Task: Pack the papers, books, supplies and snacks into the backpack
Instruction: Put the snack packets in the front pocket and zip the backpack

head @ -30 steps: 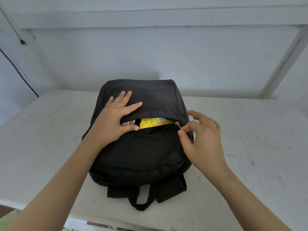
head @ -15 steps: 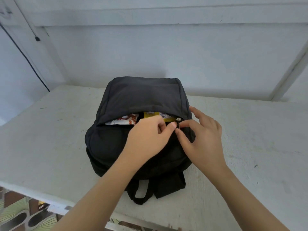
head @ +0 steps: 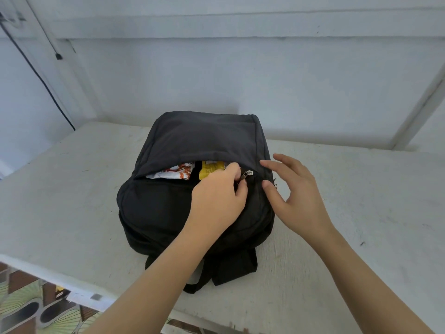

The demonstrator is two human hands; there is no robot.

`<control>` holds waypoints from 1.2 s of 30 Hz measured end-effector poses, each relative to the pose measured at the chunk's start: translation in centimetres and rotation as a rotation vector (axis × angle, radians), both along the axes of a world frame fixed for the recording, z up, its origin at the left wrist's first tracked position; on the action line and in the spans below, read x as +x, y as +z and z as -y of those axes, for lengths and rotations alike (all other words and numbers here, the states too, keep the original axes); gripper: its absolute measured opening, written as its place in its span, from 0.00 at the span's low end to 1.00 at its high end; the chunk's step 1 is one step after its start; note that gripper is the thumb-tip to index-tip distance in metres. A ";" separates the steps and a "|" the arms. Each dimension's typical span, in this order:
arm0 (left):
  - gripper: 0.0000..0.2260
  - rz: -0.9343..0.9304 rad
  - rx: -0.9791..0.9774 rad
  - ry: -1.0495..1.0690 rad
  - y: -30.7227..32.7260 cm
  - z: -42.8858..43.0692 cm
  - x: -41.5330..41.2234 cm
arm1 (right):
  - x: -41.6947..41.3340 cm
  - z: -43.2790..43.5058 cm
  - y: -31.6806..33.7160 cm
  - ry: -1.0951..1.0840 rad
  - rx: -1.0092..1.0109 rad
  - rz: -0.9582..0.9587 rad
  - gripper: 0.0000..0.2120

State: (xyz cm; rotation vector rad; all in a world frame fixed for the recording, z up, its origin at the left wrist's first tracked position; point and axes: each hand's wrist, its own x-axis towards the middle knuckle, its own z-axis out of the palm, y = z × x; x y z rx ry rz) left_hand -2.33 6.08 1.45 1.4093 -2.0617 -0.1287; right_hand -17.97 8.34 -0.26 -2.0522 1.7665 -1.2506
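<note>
Pinching the zipper pull (head: pixel 248 175) with finger and thumb, the left hand (head: pixel 216 198) sits on the front of the backpack (head: pixel 197 138). The right hand (head: pixel 298 196) is spread wide and holds nothing; its fingertips just touch the backpack's right side. A white table (head: pixel 72 201) is under the backpack. The backpack is black and lies flat, and its front pocket gapes open from its left side almost to its right end. Two snacks peek out of that pocket: a white and orange packet (head: pixel 173 174) toward the backpack's left, and a yellow packet (head: pixel 210 170) beside it, just left of the zipper pull. A moment ago the right hand had the pull and the left hand pressed on the backpack's flap. Now they have swapped. That likely means the snacks are in, and the left hand is ready to drag the zip toward the backpack's left side to shut the pocket.
</note>
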 end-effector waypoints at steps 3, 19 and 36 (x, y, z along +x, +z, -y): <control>0.08 0.030 -0.041 -0.028 -0.1 0.0 -0.1 | 0.0 0.6 0.2 0.022 -0.017 -0.060 0.23; 0.11 -0.150 -0.019 -0.036 0.4 0.1 1.7 | 0.0 3.2 -0.2 0.036 -0.264 -0.374 0.09; 0.11 -0.006 -0.117 0.298 0.8 -2.3 10.7 | 3.2 4.2 2.9 0.241 -0.153 -0.440 0.24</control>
